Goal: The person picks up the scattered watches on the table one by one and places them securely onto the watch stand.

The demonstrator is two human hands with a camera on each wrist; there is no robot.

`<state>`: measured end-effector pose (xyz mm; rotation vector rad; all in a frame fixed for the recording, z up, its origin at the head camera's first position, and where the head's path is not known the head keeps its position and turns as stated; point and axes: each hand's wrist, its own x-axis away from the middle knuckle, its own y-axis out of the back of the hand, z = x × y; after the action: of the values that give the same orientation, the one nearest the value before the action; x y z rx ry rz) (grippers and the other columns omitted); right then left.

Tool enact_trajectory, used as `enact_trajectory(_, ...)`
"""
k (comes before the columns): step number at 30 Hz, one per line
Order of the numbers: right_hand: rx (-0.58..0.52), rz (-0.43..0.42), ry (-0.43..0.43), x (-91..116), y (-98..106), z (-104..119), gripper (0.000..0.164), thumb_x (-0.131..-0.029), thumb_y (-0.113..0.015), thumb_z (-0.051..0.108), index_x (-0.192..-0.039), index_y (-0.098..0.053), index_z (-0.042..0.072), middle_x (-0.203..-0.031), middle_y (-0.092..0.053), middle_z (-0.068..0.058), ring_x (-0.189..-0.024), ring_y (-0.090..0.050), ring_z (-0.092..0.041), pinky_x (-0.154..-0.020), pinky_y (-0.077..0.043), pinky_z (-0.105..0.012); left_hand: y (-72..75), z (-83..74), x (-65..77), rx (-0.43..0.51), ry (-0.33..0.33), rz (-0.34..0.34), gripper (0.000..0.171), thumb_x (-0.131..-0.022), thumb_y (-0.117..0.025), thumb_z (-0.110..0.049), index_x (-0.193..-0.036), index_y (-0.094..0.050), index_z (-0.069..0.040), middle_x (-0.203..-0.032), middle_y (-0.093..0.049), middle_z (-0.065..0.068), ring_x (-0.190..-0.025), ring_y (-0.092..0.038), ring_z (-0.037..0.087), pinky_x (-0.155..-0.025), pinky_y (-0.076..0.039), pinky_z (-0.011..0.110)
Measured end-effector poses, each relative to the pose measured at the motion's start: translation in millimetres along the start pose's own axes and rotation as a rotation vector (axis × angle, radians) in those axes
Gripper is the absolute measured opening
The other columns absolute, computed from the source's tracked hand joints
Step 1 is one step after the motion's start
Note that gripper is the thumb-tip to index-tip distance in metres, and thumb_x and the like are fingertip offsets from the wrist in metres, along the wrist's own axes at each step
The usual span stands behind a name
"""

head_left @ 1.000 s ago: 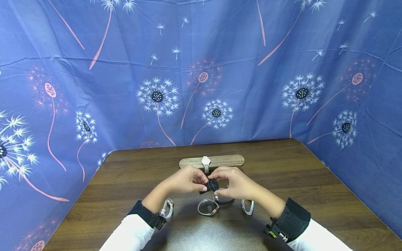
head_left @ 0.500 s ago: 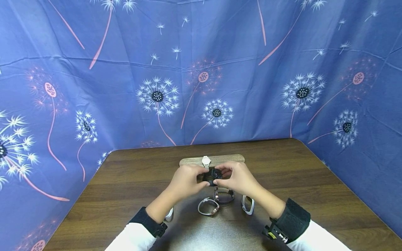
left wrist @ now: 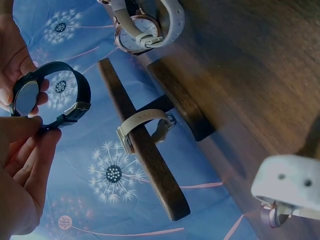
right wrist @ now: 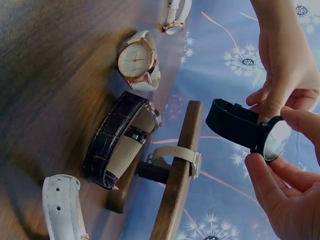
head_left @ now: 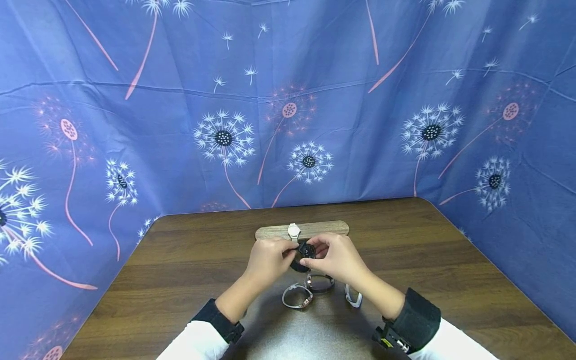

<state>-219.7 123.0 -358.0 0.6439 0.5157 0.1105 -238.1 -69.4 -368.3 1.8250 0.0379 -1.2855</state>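
Observation:
A black wristwatch (head_left: 308, 250) is held up between both hands, its strap buckled into a loop (left wrist: 84, 94). My right hand (head_left: 338, 257) grips the round watch case (right wrist: 278, 140) between thumb and fingers. My left hand (head_left: 269, 259) pinches the watch where the strap meets the case, its fingers curled in the left wrist view. Just beyond the hands is a wooden T-shaped watch stand (head_left: 326, 229). One cream-strapped watch (head_left: 294, 230) hangs round its bar. The watch is held apart from the bar in the right wrist view.
Nearer on the wooden table (head_left: 189, 260) lie a white-strapped rose-gold watch (head_left: 297, 297), a dark brown leather watch (head_left: 321, 283) and a white-strapped watch (head_left: 353, 297). Another white watch (right wrist: 177, 16) shows in the right wrist view. A blue dandelion-print cloth (head_left: 360, 125) hangs behind.
Both hands have moved forward toward the stand with the black watch, mostly in the first half second. The left hand's grip has shifted on the watch, and the strap loop now hangs below the case.

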Motion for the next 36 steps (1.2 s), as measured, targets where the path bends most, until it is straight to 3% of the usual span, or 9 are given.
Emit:
enact_trajectory(5,-0.048,0.025,0.019,1,-1,1,0.039,-0.072,-0.087,0.017,-0.101,-0.07,-0.002,-0.085,-0.071,-0.006,-0.069,-0.068,-0.01,-0.065,-0.057,-0.02,1.2,2.5,-0.8,0.094,0.048,-0.04,0.015,-0.068,-0.082,0.002,-0.076,-0.077,-0.01,-0.069,-0.071,-0.002,-0.057,-0.061,0.005,-0.051,-0.049,0.019)
enact_trajectory(12,-0.147,0.13,0.151,2,6,-1,0.046,-0.075,-0.085,0.01,-0.113,-0.066,-0.007,-0.099,-0.07,-0.011,-0.082,-0.069,-0.017,-0.075,-0.058,-0.024,5.0,12.1,-0.2,0.444,0.347,0.069,0.013,-0.075,-0.076,0.005,-0.081,-0.079,-0.007,-0.077,-0.074,0.001,-0.066,-0.065,0.003,-0.054,-0.052,0.016)
enact_trajectory(16,-0.183,0.15,0.228,1,11,-5,0.05,-0.075,-0.084,0.007,-0.118,-0.064,-0.006,-0.109,-0.068,-0.014,-0.091,-0.068,-0.022,-0.082,-0.057,-0.028,6.5,14.9,-0.6,0.572,0.456,0.116,0.014,-0.077,-0.073,0.006,-0.083,-0.079,-0.005,-0.082,-0.074,0.004,-0.072,-0.067,0.006,-0.058,-0.055,0.019)
enact_trajectory(21,-0.222,0.171,0.359,-1,15,-6,0.06,-0.071,-0.086,0.005,-0.124,-0.06,-0.006,-0.116,-0.064,-0.014,-0.1,-0.066,-0.025,-0.087,-0.055,-0.033,9.3,14.4,-4.3,0.638,0.517,0.142,0.015,-0.077,-0.071,0.008,-0.083,-0.079,-0.004,-0.085,-0.074,0.007,-0.074,-0.065,0.006,-0.06,-0.054,0.019)
enact_trajectory(27,-0.146,0.147,0.524,-2,14,-4,0.069,-0.067,-0.088,0.005,-0.128,-0.057,-0.005,-0.124,-0.059,-0.017,-0.105,-0.064,-0.027,-0.089,-0.054,-0.036,9.1,13.4,-9.0,0.741,0.578,0.168,0.014,-0.079,-0.069,0.008,-0.086,-0.078,0.0,-0.089,-0.074,0.012,-0.073,-0.064,0.005,-0.059,-0.056,0.023)
enact_trajectory(36,-0.064,0.075,0.597,-3,13,-3,0.068,-0.063,-0.089,0.001,-0.124,-0.06,-0.004,-0.121,-0.061,-0.014,-0.104,-0.064,-0.026,-0.091,-0.053,-0.03,6.8,10.1,-14.6,0.832,0.618,0.207,0.012,-0.08,-0.067,0.012,-0.09,-0.073,0.011,-0.094,-0.071,0.022,-0.067,-0.063,0.005,-0.06,-0.06,0.04)
